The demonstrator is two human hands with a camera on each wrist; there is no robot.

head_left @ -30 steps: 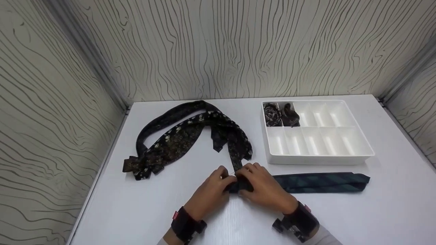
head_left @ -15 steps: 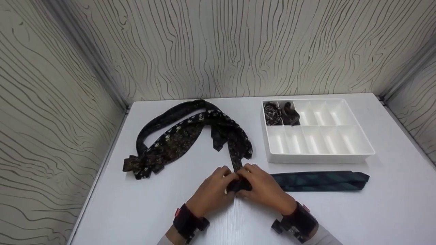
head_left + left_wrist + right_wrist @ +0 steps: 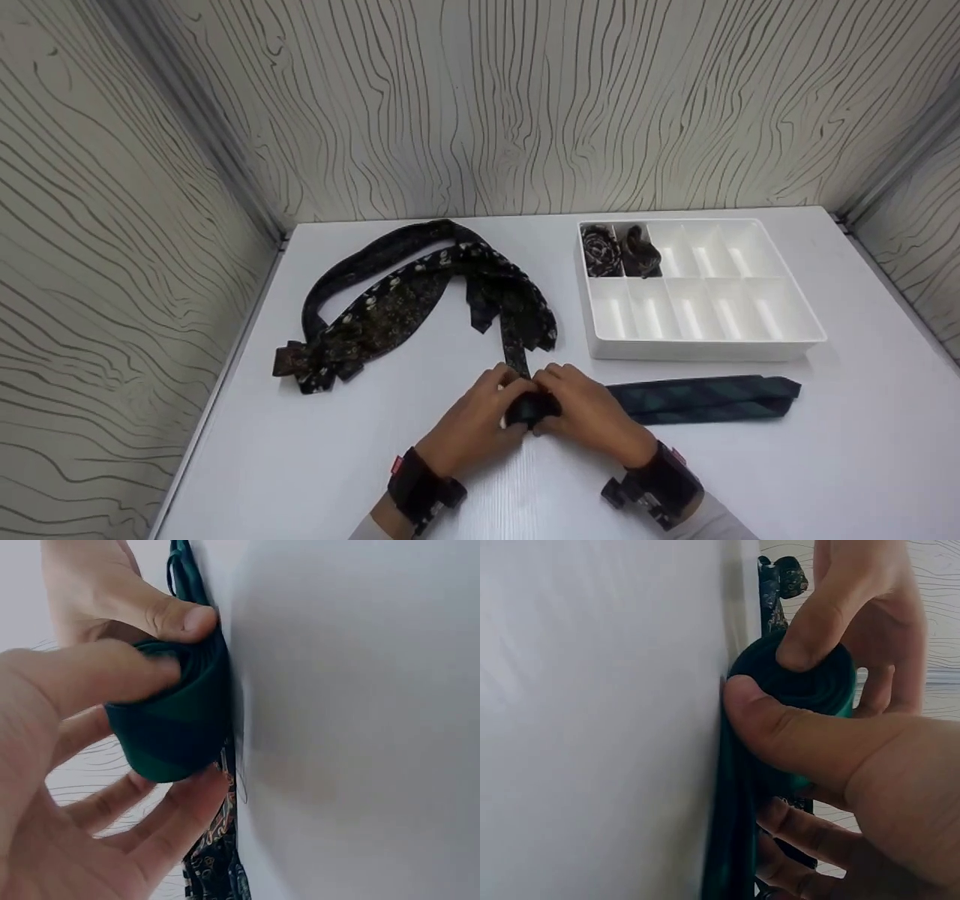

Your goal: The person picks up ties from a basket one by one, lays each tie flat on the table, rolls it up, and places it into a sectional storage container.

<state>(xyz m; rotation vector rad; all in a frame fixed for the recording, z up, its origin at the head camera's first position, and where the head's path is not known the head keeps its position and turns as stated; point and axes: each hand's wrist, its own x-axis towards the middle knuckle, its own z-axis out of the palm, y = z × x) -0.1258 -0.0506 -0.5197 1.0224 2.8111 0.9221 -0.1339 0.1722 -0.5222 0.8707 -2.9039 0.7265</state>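
The white table (image 3: 315,465) has its far edge against a back wall (image 3: 450,112) of pale panelling with dark wavy grain, and similar panels, a left panel (image 3: 112,300) and a right panel (image 3: 934,225), rise beyond its side edges, grey strips in the corners. Centrally, toward the front edge, the left hand (image 3: 476,420) and right hand (image 3: 589,416) hold the rolled part of a dark green tie (image 3: 705,399) between them, thumbs on the coil's end and fingers curled about its sides; the tie's flat tail runs toward the table's right edge, just in front of a white divided tray (image 3: 705,350). That tray stands near the far right corner, with a left roll (image 3: 602,253) and a right roll (image 3: 641,253) in its far-left compartments. Dark patterned ties (image 3: 397,307) lie toward the far left corner, overlapping so that their number is hard to tell; one narrow end disappears behind the hands. The head view cuts off the table's front edge and the sleeves (image 3: 712,521). Fingers cover much of the coil, and the left thumb is blurred in the left wrist view.
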